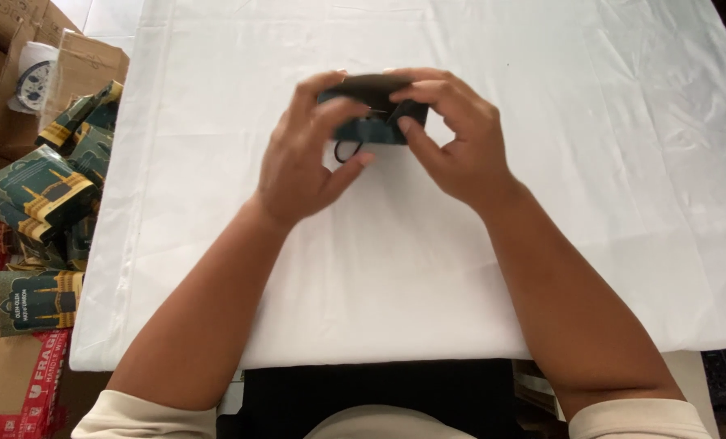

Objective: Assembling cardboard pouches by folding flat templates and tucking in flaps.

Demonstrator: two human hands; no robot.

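White-clothed table (216,268), stacked dark green and gold cartons (50,191) on its left: both hands, left hand (302,158) and right hand (456,142), pinch one small dark green carton (372,123) above mid-table; best folded with steady fingertip pressure along creases.

the white-clothed table (542,268) lies bare on every side of the two hands, giving open passage forward, left and right across its surface. the only obstruction on the table is the small dark green box (372,122) held at centre. beyond the left edge, stacked green-and-gold boxes (50,191) and cardboard cartons (5,73) crowd the floor.
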